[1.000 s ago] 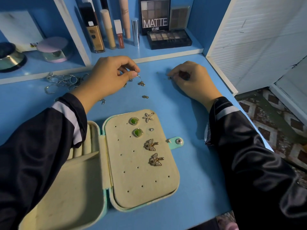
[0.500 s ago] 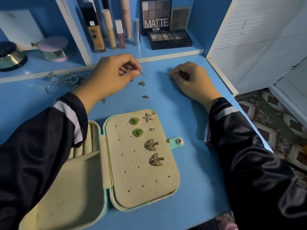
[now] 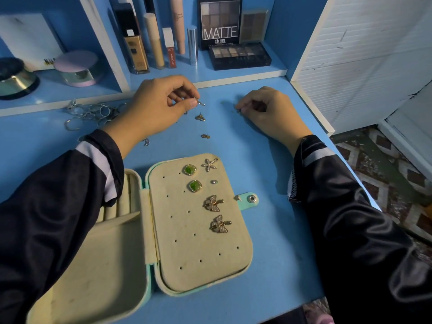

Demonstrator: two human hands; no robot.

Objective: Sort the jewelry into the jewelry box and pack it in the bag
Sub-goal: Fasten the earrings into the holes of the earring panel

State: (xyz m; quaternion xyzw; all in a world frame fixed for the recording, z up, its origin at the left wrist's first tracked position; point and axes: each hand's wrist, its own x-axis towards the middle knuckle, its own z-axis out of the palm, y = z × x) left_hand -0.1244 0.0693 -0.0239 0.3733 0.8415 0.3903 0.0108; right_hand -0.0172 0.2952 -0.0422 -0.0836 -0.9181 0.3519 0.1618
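Beige felt jewelry box [image 3: 198, 265]; slim metal earring [image 3: 199, 102] in pinch of left hand [image 3: 154, 106]; right hand [image 3: 268, 111]: hold unclear.

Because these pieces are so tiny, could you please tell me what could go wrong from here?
The small earring is held only between the left hand's fingertips; it could slip and mix with the loose earrings lying nearer the box. A tiny loose piece lies beside the snap tab of the jewelry box, close to the right sleeve; a sweep of that arm might knock it away.
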